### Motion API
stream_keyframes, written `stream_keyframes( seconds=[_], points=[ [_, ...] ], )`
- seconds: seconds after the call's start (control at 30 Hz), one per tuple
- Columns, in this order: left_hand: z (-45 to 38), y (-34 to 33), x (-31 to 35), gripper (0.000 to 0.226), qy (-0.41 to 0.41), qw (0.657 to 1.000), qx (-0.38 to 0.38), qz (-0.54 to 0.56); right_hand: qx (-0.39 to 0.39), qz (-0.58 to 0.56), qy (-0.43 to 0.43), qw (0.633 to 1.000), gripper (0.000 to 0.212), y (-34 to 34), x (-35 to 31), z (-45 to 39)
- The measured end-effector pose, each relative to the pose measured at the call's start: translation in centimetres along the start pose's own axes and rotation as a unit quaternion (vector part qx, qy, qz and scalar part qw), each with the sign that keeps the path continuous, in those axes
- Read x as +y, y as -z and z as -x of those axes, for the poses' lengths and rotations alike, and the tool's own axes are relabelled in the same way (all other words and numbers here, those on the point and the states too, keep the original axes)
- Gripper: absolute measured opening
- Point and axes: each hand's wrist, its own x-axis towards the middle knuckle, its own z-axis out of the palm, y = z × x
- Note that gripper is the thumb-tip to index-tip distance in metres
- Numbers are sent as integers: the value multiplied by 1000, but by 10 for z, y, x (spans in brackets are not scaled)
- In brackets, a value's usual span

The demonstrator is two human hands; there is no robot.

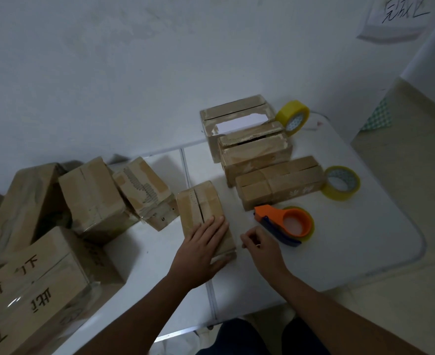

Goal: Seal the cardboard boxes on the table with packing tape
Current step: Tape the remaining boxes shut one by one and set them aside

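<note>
A small cardboard box (pixel 201 206) lies in the middle of the white table (pixel 352 252), its top flaps closed with a seam down the middle. My left hand (pixel 203 248) presses flat on its near end, fingers straight. My right hand (pixel 261 248) hovers just right of the box with fingers curled, thumb and forefinger pinched together; whether they pinch a tape end I cannot tell. An orange tape dispenser (pixel 285 224) with a yellow roll lies on the table just beyond my right hand.
Three boxes (pixel 257 155) stand at the back right, with a yellow tape roll (pixel 293 117) behind them and another roll (pixel 340 183) beside them. Several taped boxes (pixel 93 198) are piled on the left. A wall rises behind the table.
</note>
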Motion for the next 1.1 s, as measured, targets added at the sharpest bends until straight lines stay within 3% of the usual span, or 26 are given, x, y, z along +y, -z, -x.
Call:
stream_keyframes(
  seconds=[0.4, 0.7, 0.9, 1.0, 1.1],
  points=[
    [-1, -5, -4, 74, -28, 997, 30, -63, -3, 178, 152, 972, 18, -21, 16, -23],
    [-3, -7, -5, 70, -46, 994, 59, -75, -14, 149, 91, 985, 20, -40, 17, -22],
    [-2, -6, -5, 69, -46, 995, 53, -67, -121, 160, 37, 979, 7, -31, 11, -35],
    [-3, -5, -6, 70, -43, 995, 55, -69, -161, 250, 38, 954, 21, -26, 7, -38],
    [-2, -5, -6, 71, -41, 996, 55, -65, -163, 318, 94, 929, 39, -16, 8, -30]
  ],
)
